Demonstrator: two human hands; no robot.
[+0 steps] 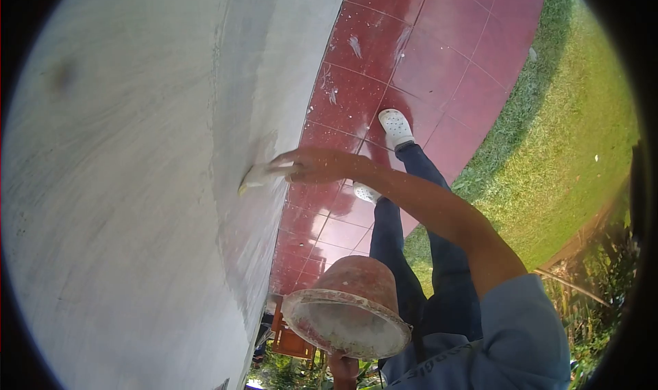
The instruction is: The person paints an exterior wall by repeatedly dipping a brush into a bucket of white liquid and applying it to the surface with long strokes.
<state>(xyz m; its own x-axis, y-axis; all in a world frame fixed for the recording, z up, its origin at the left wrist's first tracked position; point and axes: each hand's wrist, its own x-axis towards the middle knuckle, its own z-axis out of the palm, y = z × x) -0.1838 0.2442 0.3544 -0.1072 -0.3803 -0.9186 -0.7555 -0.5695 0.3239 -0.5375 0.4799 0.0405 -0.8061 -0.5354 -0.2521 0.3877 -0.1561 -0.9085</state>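
Observation:
My right hand [308, 165] reaches across to the wall, fingers closed around the handle of a paintbrush [258, 176]. The pale brush is smeared with white, and its yellowish tip lies against the grey-white wall [151, 184]. Around it the wall has a darker, wet-looking band. Low in the view my left hand [343, 368] grips the rim of a reddish bucket [358, 277]. White residue crusts the bucket's rim, and its inside looks whitish. Only part of the left hand shows below the rim.
Red floor tiles [356, 44] with white splatters run along the wall's foot. My feet in white clogs [396, 127] stand on them. Grass [548, 164] borders the tiles on the right. A wooden piece of furniture [291, 338] stands behind the bucket.

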